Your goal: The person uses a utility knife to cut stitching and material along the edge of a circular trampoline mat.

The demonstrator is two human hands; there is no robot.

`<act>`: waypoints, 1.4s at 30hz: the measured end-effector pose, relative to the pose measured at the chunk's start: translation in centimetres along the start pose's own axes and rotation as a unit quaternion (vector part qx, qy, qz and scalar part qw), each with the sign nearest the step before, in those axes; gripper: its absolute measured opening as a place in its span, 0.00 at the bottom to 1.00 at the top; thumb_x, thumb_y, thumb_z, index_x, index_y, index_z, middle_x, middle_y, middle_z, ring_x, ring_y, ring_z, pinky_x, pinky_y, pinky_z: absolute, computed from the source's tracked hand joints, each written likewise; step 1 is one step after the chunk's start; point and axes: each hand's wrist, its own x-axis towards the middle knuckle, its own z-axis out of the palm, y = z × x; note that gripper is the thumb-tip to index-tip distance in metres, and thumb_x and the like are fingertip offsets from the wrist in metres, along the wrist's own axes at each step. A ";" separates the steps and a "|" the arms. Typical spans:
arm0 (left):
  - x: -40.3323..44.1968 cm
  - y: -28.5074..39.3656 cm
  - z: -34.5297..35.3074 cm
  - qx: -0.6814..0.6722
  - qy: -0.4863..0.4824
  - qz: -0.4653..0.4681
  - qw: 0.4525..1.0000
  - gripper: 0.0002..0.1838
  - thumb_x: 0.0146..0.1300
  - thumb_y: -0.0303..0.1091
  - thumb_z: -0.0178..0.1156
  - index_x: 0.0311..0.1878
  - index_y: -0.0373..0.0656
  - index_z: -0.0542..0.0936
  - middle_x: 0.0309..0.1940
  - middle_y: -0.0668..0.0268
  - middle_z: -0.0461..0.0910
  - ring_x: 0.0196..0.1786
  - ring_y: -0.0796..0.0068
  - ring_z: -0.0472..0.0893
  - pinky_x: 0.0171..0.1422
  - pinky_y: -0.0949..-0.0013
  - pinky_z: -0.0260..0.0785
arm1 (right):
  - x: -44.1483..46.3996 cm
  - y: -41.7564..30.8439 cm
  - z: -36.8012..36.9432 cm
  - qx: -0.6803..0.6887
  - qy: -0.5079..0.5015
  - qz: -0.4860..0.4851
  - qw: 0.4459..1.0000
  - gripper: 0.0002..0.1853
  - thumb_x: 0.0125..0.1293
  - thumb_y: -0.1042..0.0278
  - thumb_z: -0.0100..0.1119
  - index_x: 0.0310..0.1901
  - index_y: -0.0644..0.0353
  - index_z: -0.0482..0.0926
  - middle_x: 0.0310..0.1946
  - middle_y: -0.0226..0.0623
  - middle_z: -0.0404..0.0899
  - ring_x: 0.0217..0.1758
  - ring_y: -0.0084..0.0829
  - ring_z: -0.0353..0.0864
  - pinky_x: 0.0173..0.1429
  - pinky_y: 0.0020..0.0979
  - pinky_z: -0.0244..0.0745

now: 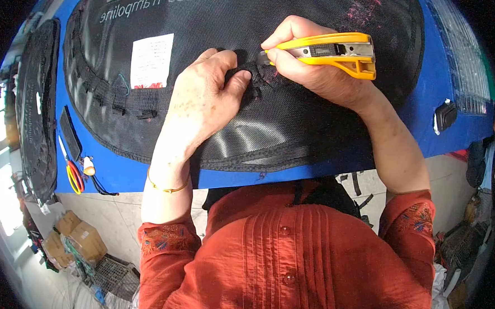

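Note:
A black mesh trampoline mat (227,120) with mirrored "Fitness Trampoline" lettering lies on a blue table. My right hand (311,63) grips a yellow utility knife (331,49), its tip down at the black webbing strip (262,80) on the mat. Just left of the tip, my left hand (212,88) presses on the mat with thumb and fingers closed on the webbing. How far the blade is out cannot be seen. A white paper label (151,61) lies on the mat to the left, above several short webbing loops (119,100).
Scissors with red and yellow handles (74,176) and a black flat case (70,133) lie at the table's left edge. A folded black mat (38,110) is farther left. Clear plastic sheeting (460,54) and a small black object (445,116) are at right. Cardboard boxes (83,240) stand below.

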 end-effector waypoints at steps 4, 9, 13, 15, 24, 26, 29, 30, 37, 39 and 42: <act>0.0 0.2 -0.1 -0.002 -0.002 -0.006 1.000 0.09 0.64 0.33 0.66 0.37 0.36 0.80 0.33 0.53 0.78 0.36 0.51 0.82 0.42 0.55 0.73 | 0.0 0.0 0.1 -0.007 0.007 -0.017 1.000 0.05 0.70 0.72 0.63 0.45 0.58 0.79 0.36 0.28 0.81 0.38 0.19 0.81 0.45 0.24 0.76; 0.1 0.1 -0.1 0.003 -0.003 -0.004 1.000 0.09 0.64 0.33 0.66 0.37 0.36 0.80 0.33 0.53 0.78 0.36 0.51 0.82 0.42 0.56 0.73 | 0.1 -0.4 0.4 0.050 0.017 0.052 0.997 0.07 0.66 0.72 0.65 0.41 0.61 0.76 0.36 0.34 0.77 0.41 0.32 0.83 0.48 0.30 0.78; 0.0 0.0 0.0 -0.003 0.003 0.002 1.000 0.09 0.64 0.33 0.66 0.37 0.36 0.80 0.33 0.53 0.78 0.36 0.51 0.82 0.42 0.56 0.73 | 0.1 -0.4 0.3 0.043 0.018 0.042 0.998 0.06 0.66 0.72 0.65 0.40 0.61 0.77 0.36 0.34 0.77 0.41 0.31 0.83 0.48 0.30 0.78; 0.0 0.0 0.0 -0.007 0.003 0.001 1.000 0.09 0.64 0.33 0.66 0.37 0.36 0.80 0.33 0.53 0.78 0.36 0.51 0.82 0.42 0.56 0.73 | 0.0 -0.2 0.3 0.035 0.018 0.028 0.999 0.06 0.65 0.72 0.65 0.40 0.61 0.77 0.36 0.34 0.77 0.41 0.32 0.83 0.48 0.30 0.78; 0.0 -0.1 0.0 -0.012 0.006 0.000 1.000 0.09 0.64 0.33 0.66 0.36 0.36 0.79 0.33 0.52 0.79 0.37 0.49 0.82 0.43 0.55 0.73 | 0.0 0.1 0.5 0.009 0.019 -0.006 1.000 0.07 0.65 0.73 0.65 0.40 0.62 0.76 0.37 0.35 0.76 0.41 0.32 0.83 0.47 0.30 0.77; 0.0 -0.2 0.1 0.001 0.011 0.015 1.000 0.10 0.64 0.33 0.66 0.36 0.36 0.79 0.34 0.52 0.79 0.37 0.49 0.82 0.43 0.55 0.73 | 0.0 0.1 0.7 0.017 0.020 0.004 1.000 0.08 0.65 0.73 0.65 0.40 0.62 0.76 0.37 0.35 0.76 0.41 0.32 0.82 0.47 0.30 0.77; 0.0 0.2 -0.1 0.004 -0.001 -0.014 1.000 0.09 0.64 0.33 0.66 0.36 0.36 0.79 0.34 0.52 0.79 0.37 0.50 0.82 0.43 0.55 0.73 | -0.1 0.1 0.8 0.041 0.021 0.026 0.999 0.08 0.65 0.72 0.65 0.41 0.62 0.75 0.36 0.34 0.75 0.41 0.32 0.82 0.47 0.30 0.76; 0.0 0.1 -0.1 0.004 -0.001 -0.014 1.000 0.09 0.64 0.33 0.66 0.36 0.36 0.79 0.34 0.52 0.79 0.37 0.50 0.82 0.43 0.55 0.73 | -0.1 0.2 0.7 0.029 0.023 0.019 0.999 0.08 0.65 0.72 0.65 0.41 0.62 0.75 0.36 0.34 0.74 0.40 0.32 0.81 0.46 0.31 0.76; -0.1 0.0 0.0 -0.013 0.008 0.002 1.000 0.09 0.64 0.32 0.66 0.37 0.36 0.79 0.34 0.53 0.78 0.36 0.50 0.82 0.42 0.56 0.73 | 0.1 -0.1 0.2 -0.055 0.006 -0.020 0.998 0.06 0.69 0.73 0.65 0.44 0.57 0.78 0.34 0.27 0.80 0.38 0.18 0.81 0.44 0.24 0.77; -0.1 0.0 0.0 -0.012 0.007 -0.002 1.000 0.09 0.64 0.32 0.66 0.37 0.36 0.79 0.34 0.53 0.78 0.36 0.50 0.82 0.42 0.56 0.73 | 0.1 -0.2 0.4 -0.034 0.008 -0.007 0.999 0.06 0.67 0.73 0.66 0.41 0.59 0.77 0.34 0.31 0.77 0.38 0.25 0.81 0.44 0.28 0.77; 0.0 -0.1 0.0 -0.008 0.004 0.003 1.000 0.09 0.64 0.32 0.66 0.37 0.36 0.80 0.34 0.53 0.78 0.36 0.50 0.81 0.42 0.56 0.73 | 0.0 -0.1 1.0 0.013 0.025 0.026 0.999 0.08 0.65 0.72 0.66 0.38 0.60 0.75 0.34 0.34 0.74 0.38 0.32 0.81 0.44 0.32 0.77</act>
